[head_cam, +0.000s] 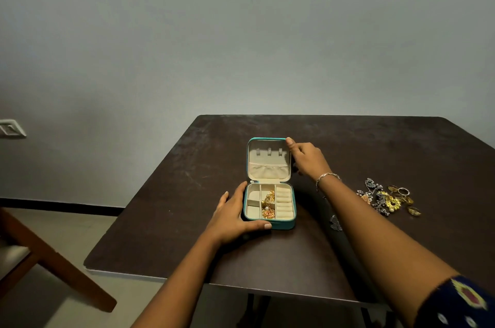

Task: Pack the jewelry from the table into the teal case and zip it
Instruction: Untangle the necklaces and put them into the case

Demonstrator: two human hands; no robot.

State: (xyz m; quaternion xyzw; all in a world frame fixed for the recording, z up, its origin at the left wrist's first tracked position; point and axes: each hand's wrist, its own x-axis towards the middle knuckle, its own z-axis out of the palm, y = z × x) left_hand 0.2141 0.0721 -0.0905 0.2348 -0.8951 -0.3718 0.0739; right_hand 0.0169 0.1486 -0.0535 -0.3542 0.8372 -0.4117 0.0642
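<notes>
The teal case (284,224) sits open in the middle of the dark table, its cream lid (267,160) standing upright. A gold chain with a pearl (267,207) lies in a middle compartment. My left hand (235,217) grips the case's base at its left front corner, thumb along the front wall. My right hand (308,157) holds the lid's right edge, thumb at the top corner. A pile of gold and silver jewelry (388,199) lies on the table to the right. A lone silver piece (335,223) rests beside my right forearm.
The dark brown table (187,193) ends at a near edge below my arms and a far edge by the grey wall. A wooden chair (40,255) stands at the lower left on the floor.
</notes>
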